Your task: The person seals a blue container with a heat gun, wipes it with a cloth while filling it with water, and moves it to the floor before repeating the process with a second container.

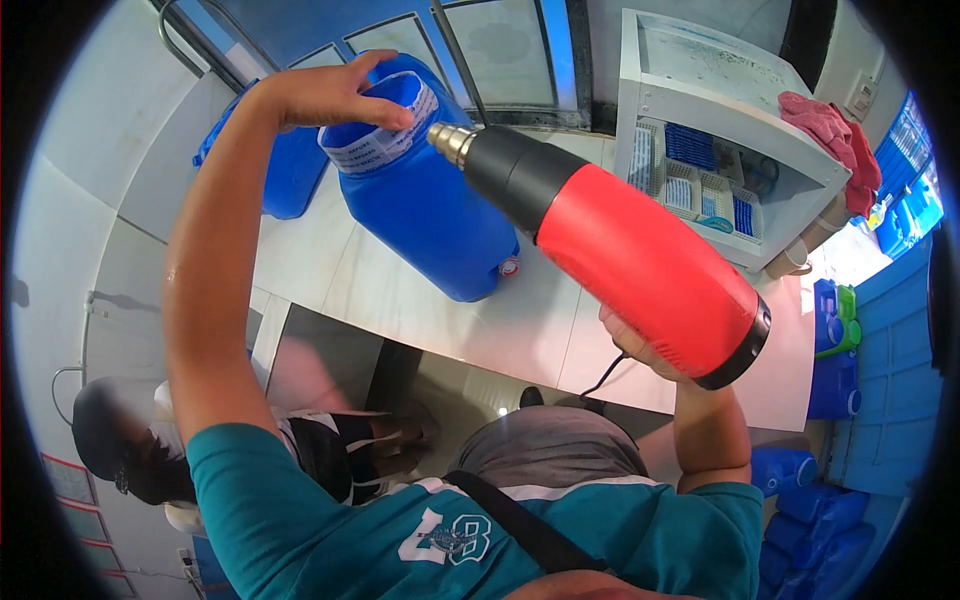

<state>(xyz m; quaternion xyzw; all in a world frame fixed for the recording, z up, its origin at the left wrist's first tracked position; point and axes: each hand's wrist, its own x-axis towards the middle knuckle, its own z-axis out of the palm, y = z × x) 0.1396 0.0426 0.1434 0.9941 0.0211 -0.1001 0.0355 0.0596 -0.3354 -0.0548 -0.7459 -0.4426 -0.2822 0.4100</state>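
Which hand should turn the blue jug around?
Probably the left hand: it already rests on the blue jug at its white label. The right hand is busy gripping the red heat gun.

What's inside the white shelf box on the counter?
Inside the white shelf unit sit small blue-and-white packs, some in baskets. A pink cloth drapes its corner; the frame hides the deeper part.

The teal shirt [470, 545] shows "48" in white (the container's label print stays unreadable).
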